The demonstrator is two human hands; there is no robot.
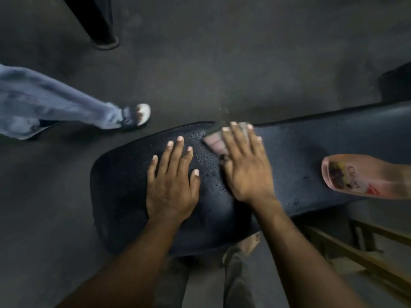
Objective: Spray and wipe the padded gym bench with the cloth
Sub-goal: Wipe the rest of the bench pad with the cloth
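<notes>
The black padded bench [124, 181] runs from lower left to the right edge, its surface beaded with spray droplets between my hands. My left hand [172, 181] lies flat on the pad, fingers spread, holding nothing. My right hand [244, 165] presses a small pinkish cloth [214, 143] flat against the pad near its far edge; most of the cloth is hidden under the fingers. A pink spray bottle [360, 175] with a printed label lies on its side on the bench to the right of my right hand.
Another person's leg in blue jeans [55, 105] and a sandalled foot [138, 115] stand on the dark floor to the left. A black post base [104, 38] is at the upper left. A wooden frame [364, 252] sits under the bench at lower right.
</notes>
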